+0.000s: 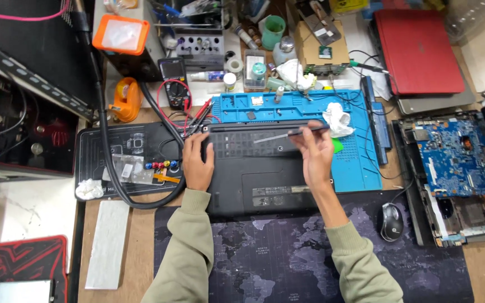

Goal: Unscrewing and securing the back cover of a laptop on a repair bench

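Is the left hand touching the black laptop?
Touching. The head view shows the left hand resting flat on the left edge of the upside-down black laptop, no gap.

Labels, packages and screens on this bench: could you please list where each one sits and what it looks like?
Label: pale rectangular sticker on the black laptop underside, between left hand and right hand.
Multimeter screen: small grey rectangle, behind the laptop, left.
Cardboard box: brown, top centre.
Red laptop lid: flat rectangle, top right.

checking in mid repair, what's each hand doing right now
Left hand: resting on the left edge of the black laptop, fingers curled over it.
Right hand: pinching a thin metal tool.
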